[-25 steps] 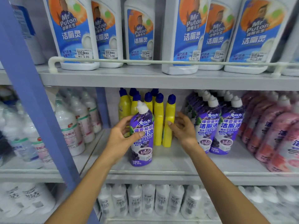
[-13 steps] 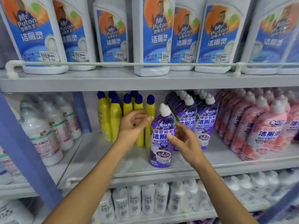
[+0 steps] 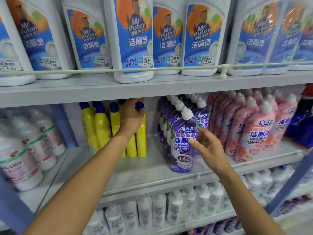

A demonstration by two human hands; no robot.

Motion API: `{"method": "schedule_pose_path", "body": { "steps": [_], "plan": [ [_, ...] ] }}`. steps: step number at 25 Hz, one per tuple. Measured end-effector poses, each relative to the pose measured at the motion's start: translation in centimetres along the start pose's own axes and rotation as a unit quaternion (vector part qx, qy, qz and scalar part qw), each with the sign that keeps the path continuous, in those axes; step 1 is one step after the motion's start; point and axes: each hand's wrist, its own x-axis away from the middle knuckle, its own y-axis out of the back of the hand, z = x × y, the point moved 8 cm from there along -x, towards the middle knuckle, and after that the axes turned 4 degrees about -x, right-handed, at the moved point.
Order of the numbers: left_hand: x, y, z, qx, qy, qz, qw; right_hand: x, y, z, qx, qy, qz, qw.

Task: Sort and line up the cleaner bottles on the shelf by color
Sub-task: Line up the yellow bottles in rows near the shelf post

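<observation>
Right hand (image 3: 211, 148): fingers (image 3: 204, 134) loosely spread and only slightly bent, lying along the right flank of the front purple bottle (image 3: 183, 150); the thumb tip touches its label. The hand is not closed round the bottle.

Left hand (image 3: 131, 117): back of the hand toward the camera, reaching into the yellow bottles (image 3: 101, 128). Its fingers lie high among their blue caps, and one blue cap (image 3: 139, 106) shows in front of the hand. Whether these fingers grip a bottle or merely press on it cannot be told.

The front purple bottle stands upright on the middle shelf (image 3: 144, 172), white cap up and label forward, at the head of the purple row (image 3: 202, 116), just behind the low front rail (image 3: 197, 175).

The yellow bottles stand in a tight group to the left of the purple row, with a strip of bare shelf between the two groups. The pink bottles (image 3: 254, 133) stand in rows just right of the purple row.

Left of the blue upright (image 3: 57, 122) in the next bay are white bottles with green bands (image 3: 33, 146), blurred. On the top shelf, behind a white rail (image 3: 169, 69), large white bottles with blue labels (image 3: 133, 39) carry price stickers. The lower shelf holds a row of small white bottles (image 3: 174, 207). At the far right edge is a dark blue and red pack (image 3: 303, 119), too blurred to identify.
</observation>
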Motion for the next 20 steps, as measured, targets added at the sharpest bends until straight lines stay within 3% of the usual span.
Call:
{"method": "schedule_pose_path", "body": {
  "steps": [8,13,17,20],
  "plan": [
    [1.3,3.0,0.6,0.057,-0.007,0.025,0.998,-0.6,1.1,0.2,0.104,0.017,-0.053,0.993],
    [3.3,3.6,-0.6,0.120,-0.006,0.075,0.990,-0.6,0.9,-0.5,0.090,0.003,-0.068,0.994],
    [6.7,1.7,1.8,0.068,0.081,0.075,0.992,0.8,0.4,-0.1,0.093,-0.011,-0.134,0.987],
    [8.9,0.8,2.8,0.099,0.115,0.057,0.987,1.4,-1.6,0.4,0.117,-0.026,-0.170,0.978]
  ]
}}
